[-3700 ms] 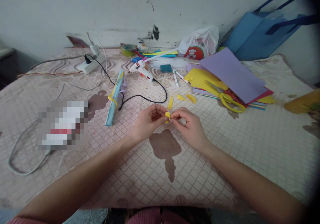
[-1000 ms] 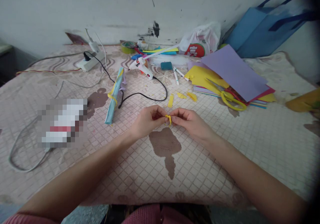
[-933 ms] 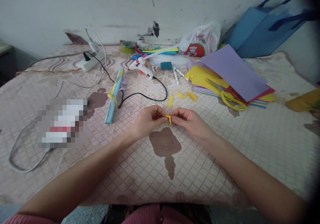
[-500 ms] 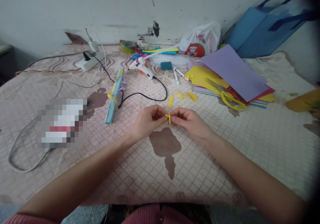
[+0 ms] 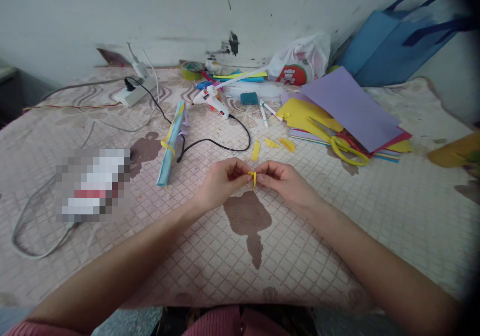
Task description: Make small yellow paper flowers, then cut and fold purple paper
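**Folded yellow paper piece (image 5: 254,177) pinched above a quilted tablecloth (image 5: 202,256)**

The left hand (image 5: 224,182) pinches the small paper piece between thumb and forefinger from the left. The right hand (image 5: 285,181) closes its thumb and forefinger on the opposite side, so the piece sits between the two sets of fingertips, a narrow end pointing down. Both hands are near the middle of the table, just beyond a brown patch (image 5: 249,216) in the cloth's pattern.

Just past the fingers lie three yellow scraps: a straight strip (image 5: 255,151), a jagged bit (image 5: 272,143) and a curled one (image 5: 288,144). To the left, a light-blue paper tube (image 5: 170,151) lies at a slant, with a yellow curled strip (image 5: 168,148) around it and purple curls (image 5: 185,121) along its right side. Farther back rests a white hot glue gun (image 5: 213,102), its black cord (image 5: 210,141) looping toward the tube. Two white markers (image 5: 264,115) lie right of the gun, near a teal block (image 5: 249,98). At the right, yellow-handled scissors (image 5: 348,153) rest on stacked coloured paper (image 5: 352,108).
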`<state>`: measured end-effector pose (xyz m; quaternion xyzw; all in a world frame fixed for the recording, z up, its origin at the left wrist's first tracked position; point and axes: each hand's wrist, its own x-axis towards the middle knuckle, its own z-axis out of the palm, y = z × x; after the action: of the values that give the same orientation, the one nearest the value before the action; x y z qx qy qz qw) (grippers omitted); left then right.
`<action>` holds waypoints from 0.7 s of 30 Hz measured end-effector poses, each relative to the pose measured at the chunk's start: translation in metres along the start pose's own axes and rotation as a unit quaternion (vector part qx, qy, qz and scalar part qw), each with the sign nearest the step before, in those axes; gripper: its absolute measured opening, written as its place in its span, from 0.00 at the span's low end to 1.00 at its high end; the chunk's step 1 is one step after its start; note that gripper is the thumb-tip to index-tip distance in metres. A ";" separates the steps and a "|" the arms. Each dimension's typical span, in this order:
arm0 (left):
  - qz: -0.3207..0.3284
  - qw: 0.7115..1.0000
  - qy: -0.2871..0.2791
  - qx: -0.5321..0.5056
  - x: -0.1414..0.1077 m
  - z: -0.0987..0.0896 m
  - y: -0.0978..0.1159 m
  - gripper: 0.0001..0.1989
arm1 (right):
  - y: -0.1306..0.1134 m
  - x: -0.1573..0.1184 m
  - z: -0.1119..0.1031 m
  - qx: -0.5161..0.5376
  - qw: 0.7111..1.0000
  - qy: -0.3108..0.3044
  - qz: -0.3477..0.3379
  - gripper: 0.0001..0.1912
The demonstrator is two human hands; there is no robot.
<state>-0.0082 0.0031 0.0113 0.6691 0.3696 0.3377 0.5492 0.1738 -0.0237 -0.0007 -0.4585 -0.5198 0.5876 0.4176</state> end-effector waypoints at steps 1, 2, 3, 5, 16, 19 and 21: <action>-0.012 1.000 -0.009 -0.016 0.000 -0.001 0.001 0.06 | 0.000 0.000 0.000 0.000 1.000 0.000 0.002 0.09; -0.024 0.999 -0.017 -0.027 0.000 -0.001 0.001 0.06 | 0.000 0.000 -0.001 0.000 1.000 0.000 0.003 0.09; -0.032 0.999 -0.023 -0.034 0.001 -0.002 0.001 0.06 | 0.001 0.000 -0.001 0.001 1.000 -0.002 0.005 0.10; -0.038 0.998 -0.026 -0.040 0.001 -0.003 0.002 0.06 | 0.000 0.001 -0.001 0.005 1.000 -0.008 0.006 0.10; 0.035 0.996 0.035 0.076 -0.003 0.002 0.006 0.02 | 0.000 0.001 -0.002 0.018 1.000 -0.017 0.013 0.09; 0.025 0.998 0.033 0.051 -0.003 0.002 0.005 0.03 | 0.000 0.001 -0.002 0.017 1.000 -0.015 0.009 0.08; 0.005 1.000 0.011 0.011 -0.002 0.001 0.003 0.04 | -0.001 0.001 -0.002 0.017 1.000 -0.013 0.006 0.08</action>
<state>-0.0075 0.0008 0.0144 0.6731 0.3760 0.3432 0.5364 0.1757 -0.0224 -0.0001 -0.4467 -0.5126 0.6048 0.4146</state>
